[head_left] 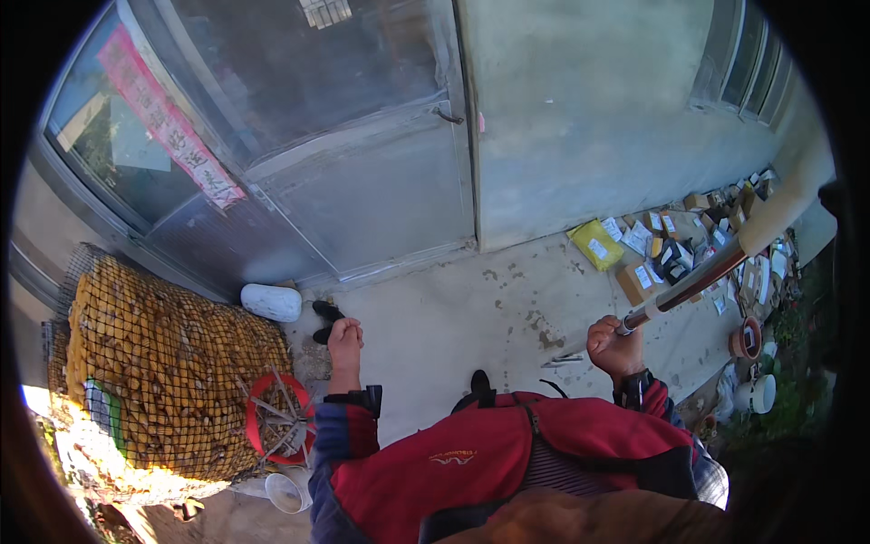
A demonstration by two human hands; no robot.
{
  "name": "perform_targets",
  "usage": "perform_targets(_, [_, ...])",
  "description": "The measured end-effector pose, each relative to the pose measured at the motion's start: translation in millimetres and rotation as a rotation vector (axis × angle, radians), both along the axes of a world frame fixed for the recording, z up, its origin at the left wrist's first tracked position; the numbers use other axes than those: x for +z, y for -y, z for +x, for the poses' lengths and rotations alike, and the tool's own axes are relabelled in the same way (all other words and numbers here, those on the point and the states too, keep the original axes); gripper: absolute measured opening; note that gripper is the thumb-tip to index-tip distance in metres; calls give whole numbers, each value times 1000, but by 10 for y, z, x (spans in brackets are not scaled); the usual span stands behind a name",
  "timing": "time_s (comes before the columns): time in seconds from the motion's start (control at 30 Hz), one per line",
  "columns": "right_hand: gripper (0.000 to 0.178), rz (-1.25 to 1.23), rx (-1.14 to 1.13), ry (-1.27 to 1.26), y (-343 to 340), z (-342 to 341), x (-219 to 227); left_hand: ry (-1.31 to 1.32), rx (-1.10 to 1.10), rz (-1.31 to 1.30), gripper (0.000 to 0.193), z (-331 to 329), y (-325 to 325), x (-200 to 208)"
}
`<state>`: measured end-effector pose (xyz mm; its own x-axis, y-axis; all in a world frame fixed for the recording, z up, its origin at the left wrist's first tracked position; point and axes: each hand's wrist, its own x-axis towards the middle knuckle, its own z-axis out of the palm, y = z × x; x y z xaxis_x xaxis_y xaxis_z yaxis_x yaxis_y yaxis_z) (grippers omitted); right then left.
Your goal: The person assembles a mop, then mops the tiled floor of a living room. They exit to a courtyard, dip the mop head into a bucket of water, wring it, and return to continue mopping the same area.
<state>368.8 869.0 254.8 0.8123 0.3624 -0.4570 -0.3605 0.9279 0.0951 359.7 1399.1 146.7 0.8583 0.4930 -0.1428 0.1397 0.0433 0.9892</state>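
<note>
At the far left a mesh bin (181, 363) stands packed with yellow pieces, below a pink strip (170, 118) that hangs aslant on the glass. Against the bin's right side sits a red tub (255, 419) with pale sticks (288, 415) spread across it, and a white bucket (286, 490) lies near its lower edge. A white jug (272, 302) rests on the ground by the foot of the grey door (381, 190).

The left hand (346, 335) is raised just right of the jug, fingers curled in; whether they close fully I cannot tell. Dark shoes (328, 311) show right behind it. Farther right, a black shoe (479, 379) pokes out past the red jacket (453, 444).

The right hand (615, 348) is wrapped tightly round a pole (684, 288). The fist sits at the pole's lower visible end; from there the shaft slants up and away to the right, shiny and brownish, then turns thick and pale near the picture's edge.

Behind the pole, along the wall, lie a yellow bag (594, 245), a carton (638, 284) and many parcels. At far right stand a brown pot (746, 337) and a white pot (756, 395).
</note>
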Motion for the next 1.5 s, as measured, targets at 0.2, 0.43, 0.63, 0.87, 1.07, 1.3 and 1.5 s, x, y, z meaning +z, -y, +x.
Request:
perform_targets(0.2, [37,6,166,-164,-93,1064,285,92,-161,733,16,2177,325,141])
perform_targets(0.43, [37,-99,365,-164,70,2135,246,89,-481,1102,35,4268,1483,441])
perform_targets(0.63, [36,-58,478,-93,364,2960,261,-92,-492,1301,47,5719,1928,907])
perform_targets(0.87, [38,55,651,-13,593,3705,181,-351,-431,1310,42,6521,1914,841])
perform_targets(1.07, [40,12,766,-34,509,4223,133,-303,-453,1289,52,5832,1979,731])
perform_targets(1.3, [38,112,940,-160,14,4841,171,-69,-384,1238,48,3607,1801,458])
perform_targets(1.5, [32,66,1065,-155,-887,5401,187,-504,-46,1210,23,1411,1773,316])
